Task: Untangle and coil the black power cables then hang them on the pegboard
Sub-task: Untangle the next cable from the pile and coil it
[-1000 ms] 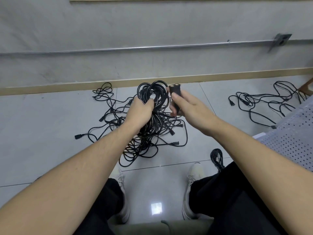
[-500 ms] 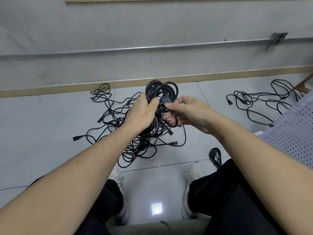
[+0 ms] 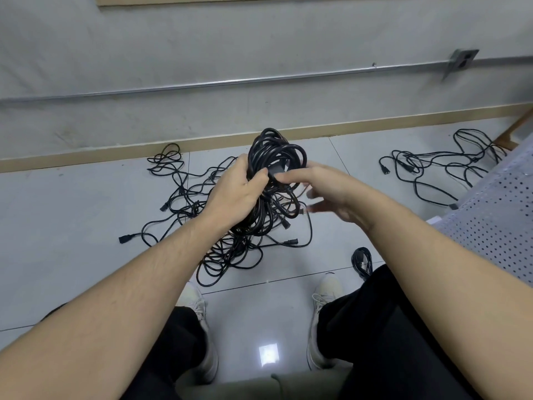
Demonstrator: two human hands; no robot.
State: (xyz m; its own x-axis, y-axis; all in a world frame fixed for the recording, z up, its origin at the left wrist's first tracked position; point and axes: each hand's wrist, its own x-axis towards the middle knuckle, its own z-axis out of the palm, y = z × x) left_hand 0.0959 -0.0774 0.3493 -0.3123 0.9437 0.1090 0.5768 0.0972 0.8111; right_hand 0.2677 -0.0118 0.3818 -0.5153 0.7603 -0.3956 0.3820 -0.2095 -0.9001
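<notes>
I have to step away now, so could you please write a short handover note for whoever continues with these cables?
Left hand: grips the coiled bundle of cable, held up above the floor.
Right hand: fingers reach to the plug end at the bundle; whether they pinch it is unclear, as the hand is blurred.
Tangled pile lies on the floor under the hands; a second loose tangle lies to the right; a small coil sits by the right shoe.
Done: one bundle mostly coiled.
Left: secure it, untangle and coil the rest, hang all. No hung cable is in view.
</notes>
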